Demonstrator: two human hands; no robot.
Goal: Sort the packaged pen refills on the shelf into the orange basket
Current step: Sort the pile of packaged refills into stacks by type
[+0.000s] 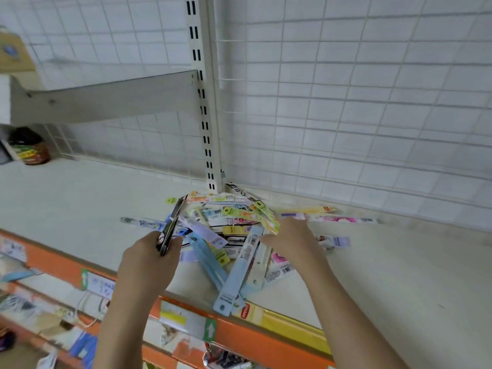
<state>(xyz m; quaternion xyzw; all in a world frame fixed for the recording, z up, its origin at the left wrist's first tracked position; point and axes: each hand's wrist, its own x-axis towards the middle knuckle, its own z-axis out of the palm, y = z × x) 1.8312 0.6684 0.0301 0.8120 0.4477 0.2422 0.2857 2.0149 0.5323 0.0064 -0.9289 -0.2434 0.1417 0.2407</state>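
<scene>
Looking down from the head camera: a pale shelf (80, 209) with an orange front edge strip (266, 339) running from lower left to lower right. Wire grid back panel (346, 102) closes the far edge; a slotted upright post (206, 115) meets the shelf at the middle of that back edge.

Pile of packaged pen refills (234, 225) lies heaped from the foot of the post toward the front edge. One long pale-blue refill pack (239, 272) points at the front edge, its end reaching the orange strip. A few stray packs lie flat to the right, near the back edge (332, 218).

Left hand (151, 262) sits over the front part of the shelf, left of the pile, fingers curled round a dark narrow pack (173, 225) that tilts up and away toward the post. Right hand (290, 241) rests on the right side of the pile, fingers stretched and slightly spread, thumb out toward the pale-blue pack.

Bare shelf surface spreads wide to the left and to the right of the pile. Jar (33, 150) stands at the far left back edge, well apart. Orange basket not in view.
</scene>
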